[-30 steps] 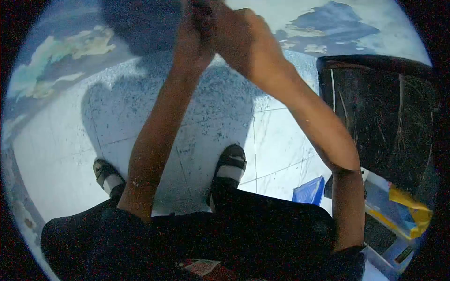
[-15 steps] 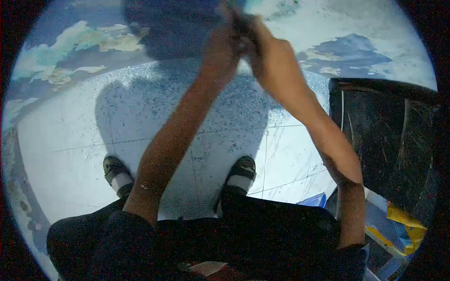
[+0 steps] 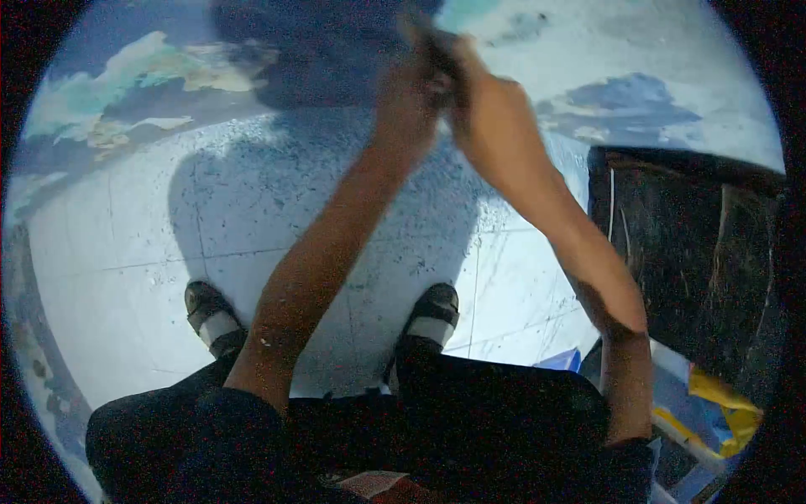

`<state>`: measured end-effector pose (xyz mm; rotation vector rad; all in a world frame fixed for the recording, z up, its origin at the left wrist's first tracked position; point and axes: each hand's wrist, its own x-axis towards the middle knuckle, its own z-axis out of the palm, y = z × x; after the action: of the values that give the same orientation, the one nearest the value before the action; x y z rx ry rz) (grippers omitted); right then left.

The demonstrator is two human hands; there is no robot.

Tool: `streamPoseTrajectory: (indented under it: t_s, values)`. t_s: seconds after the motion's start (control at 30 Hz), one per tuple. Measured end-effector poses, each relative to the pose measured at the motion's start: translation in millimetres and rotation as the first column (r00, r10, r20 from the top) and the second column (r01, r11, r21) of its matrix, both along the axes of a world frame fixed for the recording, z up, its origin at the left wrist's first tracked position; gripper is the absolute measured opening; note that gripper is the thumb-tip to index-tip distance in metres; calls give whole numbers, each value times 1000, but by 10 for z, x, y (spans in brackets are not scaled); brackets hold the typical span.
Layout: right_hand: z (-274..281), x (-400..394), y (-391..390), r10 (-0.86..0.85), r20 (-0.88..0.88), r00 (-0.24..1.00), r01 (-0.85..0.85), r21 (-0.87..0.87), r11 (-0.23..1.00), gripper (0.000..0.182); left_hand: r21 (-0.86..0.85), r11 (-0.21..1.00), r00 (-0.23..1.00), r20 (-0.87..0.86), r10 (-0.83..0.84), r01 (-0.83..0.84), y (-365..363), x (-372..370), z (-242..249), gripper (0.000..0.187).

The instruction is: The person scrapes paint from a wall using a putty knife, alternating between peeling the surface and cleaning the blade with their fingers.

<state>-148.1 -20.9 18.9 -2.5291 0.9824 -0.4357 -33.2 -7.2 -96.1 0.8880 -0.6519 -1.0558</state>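
The left hand [image 3: 409, 92] and right hand [image 3: 487, 109] meet, fingers curled around something small and dark (too blurred to identify). Below lies a speckled tiled floor [image 3: 126, 244]; a rough black bin [image 3: 688, 252] stands at right.

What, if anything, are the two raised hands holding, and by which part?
It cannot be told. The left hand and right hand press together at the top of the view, blurred; any grip is hidden between them.

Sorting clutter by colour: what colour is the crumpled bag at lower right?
Yellow; the crumpled bag shows in the head view.
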Motion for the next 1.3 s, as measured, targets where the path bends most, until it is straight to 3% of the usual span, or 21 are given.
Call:
streamPoseTrajectory:
  t_s: [0.03, 0.07, 0.13, 0.3, 0.33, 0.37, 0.4, 0.43, 0.47, 0.5, 0.57, 0.7, 0.77, 0.87, 0.93, 0.97, 1.0, 1.07, 1.13, 1.2, 1.3]
  values:
    - [-70, 40, -2, 29, -19, 999, -29, -20, 999, 39, -53, 998, 969, -246, 31, -45, 33, 53, 13, 54]
    - [-132, 124, -13, 66, -36, 997, -67, -40, 997, 40, -47, 999, 968, -250, 14, -26, 56, -21, 123, 54]
    - [-98, 162, -24, 121, -30, 992, -123, -74, 990, 41, -19, 999, 837, -547, 12, -27, 99, -13, 343, 53]
    - [-29, 130, -59, 35, -106, 994, -42, -64, 997, 40, -22, 998, 940, -340, 40, -50, -41, -70, 101, 54]
    - [-90, 109, -35, -2, -102, 995, -5, -71, 997, 40, -57, 997, 976, -213, 41, -54, -18, -64, 22, 55]
    - [-135, 155, -32, 121, -45, 992, -126, -101, 987, 40, 22, 996, 964, 254, 82, -90, 115, 87, 133, 54]
    - [-172, 119, -25, 108, -40, 993, -112, -95, 989, 40, 29, 997, 963, 259, 67, -77, 116, 23, 141, 54]
    - [-204, 100, -28, 124, -21, 992, -126, -87, 988, 39, -59, 997, 994, -95, 52, -58, 85, -31, 166, 56]
    - [-188, 145, -64, 151, 3, 989, -150, -94, 984, 38, -160, 984, 903, -430, 4, -80, 17, -20, 217, 59]
    - [-121, 150, -60, 161, 11, 987, -159, -109, 981, 38, -174, 981, 907, -420, 8, -89, 7, -36, 261, 59]
    - [13, 106, 39, -112, -126, 986, 115, 13, 993, 37, -83, 984, 986, 30, 162, -159, 129, -124, 254, 59]
    - [-182, 242, -10, 198, 11, 980, -198, -1, 980, 39, 34, 999, 989, -146, 6, -1, 100, 85, 4, 56]
    - [-91, 159, 77, 126, -21, 992, -125, 48, 991, 40, -165, 982, 902, -432, 7, -87, 53, 151, 23, 55]
    - [-93, 125, -40, 164, 91, 982, -159, -56, 986, 41, -25, 998, 945, -323, -55, 49, 64, 41, 188, 54]
    - [66, 140, 26, -75, -115, 991, 78, 18, 997, 44, -99, 987, 976, -191, 103, -123, 81, -20, 239, 55]
    - [18, 177, 9, -20, -103, 994, 18, -17, 1000, 46, -172, 956, 971, -66, 231, -239, 77, -58, 247, 57]
    - [-21, 214, 17, -37, -101, 994, 36, -9, 999, 46, -166, 961, 975, -62, 214, -221, 83, -21, 209, 57]
    - [-93, 256, 81, 92, 28, 995, -93, 48, 995, 47, -100, 995, 891, -452, -35, -12, 166, 133, 219, 62]
    - [-54, 220, 66, 66, 10, 998, -66, 16, 998, 48, -165, 986, 890, -447, -92, 19, 167, 125, 280, 66]
    - [28, 118, 69, 39, -82, 996, -41, -27, 999, 48, -236, 971, 994, -111, 16, -43, 212, 36, 353, 65]
    - [-143, 244, -48, 163, -18, 986, -164, -70, 984, 46, -18, 1000, 964, -267, 11, -16, 22, 122, -22, 62]
